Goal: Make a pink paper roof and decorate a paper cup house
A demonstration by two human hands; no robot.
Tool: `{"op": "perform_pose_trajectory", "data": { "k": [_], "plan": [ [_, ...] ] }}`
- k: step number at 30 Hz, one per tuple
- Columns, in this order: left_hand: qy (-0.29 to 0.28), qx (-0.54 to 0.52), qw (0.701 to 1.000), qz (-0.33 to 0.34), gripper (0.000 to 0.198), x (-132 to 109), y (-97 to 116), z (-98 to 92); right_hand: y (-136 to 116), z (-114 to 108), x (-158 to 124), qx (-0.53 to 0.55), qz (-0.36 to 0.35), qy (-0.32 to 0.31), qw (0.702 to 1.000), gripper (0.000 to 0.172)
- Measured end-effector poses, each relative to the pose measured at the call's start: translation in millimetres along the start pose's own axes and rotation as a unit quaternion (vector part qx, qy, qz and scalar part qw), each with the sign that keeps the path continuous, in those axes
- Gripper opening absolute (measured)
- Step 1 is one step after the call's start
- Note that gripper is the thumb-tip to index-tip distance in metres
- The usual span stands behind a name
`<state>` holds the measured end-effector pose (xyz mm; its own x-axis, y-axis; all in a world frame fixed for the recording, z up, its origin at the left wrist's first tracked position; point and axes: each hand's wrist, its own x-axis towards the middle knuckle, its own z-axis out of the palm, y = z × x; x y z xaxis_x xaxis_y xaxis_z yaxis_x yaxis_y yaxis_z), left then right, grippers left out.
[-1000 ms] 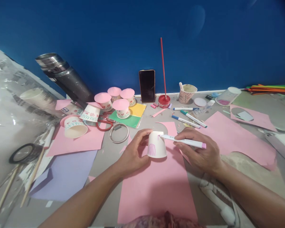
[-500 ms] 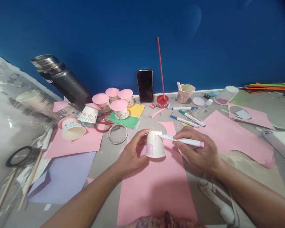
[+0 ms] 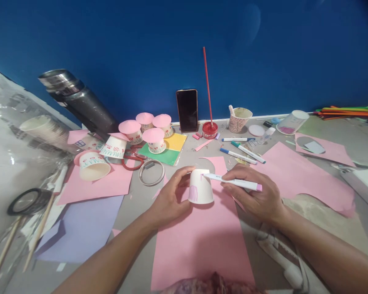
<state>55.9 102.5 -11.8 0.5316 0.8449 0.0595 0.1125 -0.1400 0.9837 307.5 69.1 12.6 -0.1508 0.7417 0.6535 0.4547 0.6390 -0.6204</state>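
The left hand [image 3: 171,201] is curved into a C around the left side of a white paper cup [image 3: 204,190], index finger near the top and thumb low by the rim, so it is partly closed with the cup in its hold. The right hand [image 3: 256,192] is closed in a writing grip on a white marker [image 3: 241,182] with a pink end, its tip at the cup wall near the top beside a small pinkish-purple mark. The cup is upside down, wide rim below, with a purple-pink coloured patch low on its left side. It is in front of the person, over a long pink sheet [image 3: 199,249]; whether the rim touches the paper cannot be told. Beyond the left hand are a ring of tape [image 3: 140,178] and red-handled scissors [image 3: 133,168], then a green and yellow packet [image 3: 173,143] with a decorated cup under a pink cone top [image 3: 153,135] standing on it, and more such cups nearby. Past the right hand, capped markers [image 3: 238,156] lie on the grey surface [image 3: 135,228], and a larger cut pink sheet [image 3: 303,175] spreads farther right. A lilac sheet [image 3: 88,228] lies left of the left forearm. At the back, a phone [image 3: 187,111] stands against the blue wall [image 3: 153,53], next to a red container [image 3: 210,131] with a tall red stick [image 3: 207,85] upright in it; a dark flask [image 3: 86,107] leans at far left.
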Motion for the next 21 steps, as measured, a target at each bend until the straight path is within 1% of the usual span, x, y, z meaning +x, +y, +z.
{"op": "perform_pose_trajectory", "data": {
  "k": [5,10,21],
  "plan": [
    [0.001,-0.003,1.0,0.004,0.074,0.1,0.1,0.2,0.2,0.1,-0.1,-0.008,0.004,0.006,1.0,0.009],
    [0.001,-0.004,1.0,0.012,0.072,1.3,-0.7,-0.2,-1.6,-1.0,0.9,-0.027,0.026,0.022,0.999,0.006],
    [-0.004,-0.001,1.0,0.007,0.074,0.4,-5.2,-2.0,-2.6,-4.1,2.6,-0.045,0.034,0.023,0.998,0.007]
  ]
}}
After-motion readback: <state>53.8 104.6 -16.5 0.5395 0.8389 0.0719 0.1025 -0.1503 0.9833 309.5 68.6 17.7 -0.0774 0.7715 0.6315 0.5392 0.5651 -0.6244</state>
